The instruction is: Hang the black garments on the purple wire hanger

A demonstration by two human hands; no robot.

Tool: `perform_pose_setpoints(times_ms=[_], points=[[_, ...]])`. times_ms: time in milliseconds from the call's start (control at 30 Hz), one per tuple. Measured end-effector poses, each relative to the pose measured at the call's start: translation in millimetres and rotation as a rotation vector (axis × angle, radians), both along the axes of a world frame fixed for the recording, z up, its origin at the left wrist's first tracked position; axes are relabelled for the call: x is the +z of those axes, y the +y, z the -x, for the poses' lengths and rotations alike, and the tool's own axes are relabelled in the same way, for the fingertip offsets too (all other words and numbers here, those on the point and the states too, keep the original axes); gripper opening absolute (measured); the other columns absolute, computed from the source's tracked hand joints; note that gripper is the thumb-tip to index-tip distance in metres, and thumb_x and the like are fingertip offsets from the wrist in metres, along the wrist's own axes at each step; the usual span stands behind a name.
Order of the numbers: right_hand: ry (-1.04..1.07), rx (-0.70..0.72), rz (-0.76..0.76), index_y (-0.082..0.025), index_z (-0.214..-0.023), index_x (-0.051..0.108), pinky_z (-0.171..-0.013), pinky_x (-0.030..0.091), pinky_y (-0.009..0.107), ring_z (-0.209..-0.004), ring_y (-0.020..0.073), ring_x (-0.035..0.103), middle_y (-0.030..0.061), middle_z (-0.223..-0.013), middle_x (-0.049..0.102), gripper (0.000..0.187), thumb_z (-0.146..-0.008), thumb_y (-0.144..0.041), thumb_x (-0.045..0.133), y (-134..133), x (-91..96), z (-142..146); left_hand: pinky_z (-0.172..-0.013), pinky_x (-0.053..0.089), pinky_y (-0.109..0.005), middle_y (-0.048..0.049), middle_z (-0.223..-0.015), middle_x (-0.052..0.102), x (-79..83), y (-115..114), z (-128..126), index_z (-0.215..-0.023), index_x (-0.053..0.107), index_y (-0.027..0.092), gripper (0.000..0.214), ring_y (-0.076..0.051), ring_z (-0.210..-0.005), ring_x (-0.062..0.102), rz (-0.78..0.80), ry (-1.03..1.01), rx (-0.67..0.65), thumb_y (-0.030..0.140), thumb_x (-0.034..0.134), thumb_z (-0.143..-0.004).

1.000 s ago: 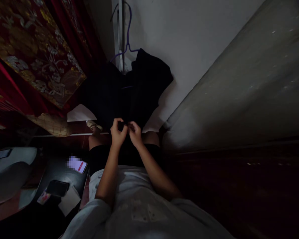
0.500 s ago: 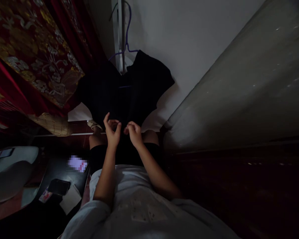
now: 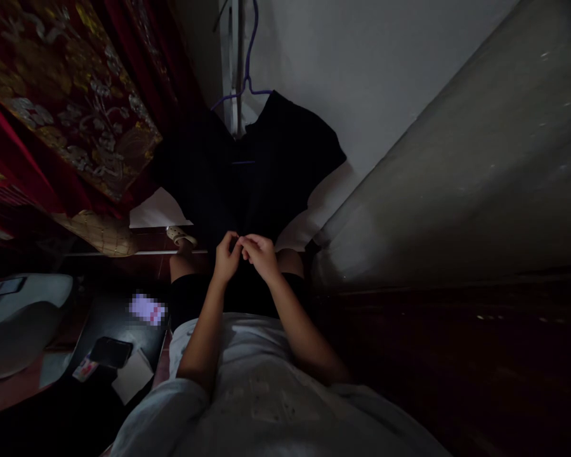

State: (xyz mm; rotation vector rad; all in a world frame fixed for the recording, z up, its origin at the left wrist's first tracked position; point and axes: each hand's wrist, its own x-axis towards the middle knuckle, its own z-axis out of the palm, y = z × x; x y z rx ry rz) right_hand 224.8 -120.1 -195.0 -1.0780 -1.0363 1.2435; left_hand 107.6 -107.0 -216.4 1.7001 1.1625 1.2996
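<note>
A black shirt hangs on a purple hanger against the white wall. My left hand and my right hand meet at the shirt's lower front, fingertips pinched together and touching. Both hands are closed at the dark fabric; what they pinch is too dark and small to make out. My forearms reach up from my white top toward the shirt.
A red and gold patterned cloth hangs at the left. A dark low table at the lower left carries a black phone, a lit screen and paper. A grey slanted surface fills the right side.
My left hand, which had opened with fingers lifted half a second ago, has closed again and moved right to meet my right hand at the shirt's front.
</note>
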Motion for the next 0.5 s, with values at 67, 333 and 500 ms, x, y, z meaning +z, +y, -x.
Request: perform_pose_setpoints(times_ms=[67,333,500], points=[[0.081,-0.038,0.030,-0.017,-0.072,0.067,-0.042,0.024,0.023,-0.041,0.0067,0.034,-0.0054,-0.046,0.045,0.035,-0.075,-0.051,0.070,0.0,5.5,-1.3,-0.080,0.047,-0.024,-0.0011,-0.086,0.062,1.6,-0.8,-3.3,-0.096,0.054,0.019,0.016,-0.015,-0.083,0.060,0.009,0.002,0.006,0.034,0.052,-0.101],[0.134,-0.302,-0.199,-0.018,-0.071,0.060,-0.040,0.017,0.022,-0.039,0.0044,0.026,-0.0094,-0.047,0.031,0.036,-0.081,-0.051,0.072,51.6,82.1,-35.1,-0.083,0.046,-0.027,-0.0035,-0.092,0.063,-15.7,-1.6,-35.4,-0.097,0.054,0.020,0.015,-0.017,-0.088,0.061,0.010,0.072,-0.026,0.032,0.050,-0.103],[0.111,-0.268,-0.350,-0.021,-0.071,0.053,-0.039,0.019,0.022,-0.040,0.0062,0.028,-0.0069,-0.051,0.030,0.046,-0.096,-0.059,0.059,98.5,158.4,-39.9,-0.081,0.047,-0.027,-0.0043,-0.090,0.064,-22.3,10.5,-37.0,-0.095,0.054,0.019,0.009,-0.018,-0.085,0.063,0.099,0.124,0.026,0.024,0.050,-0.102]])
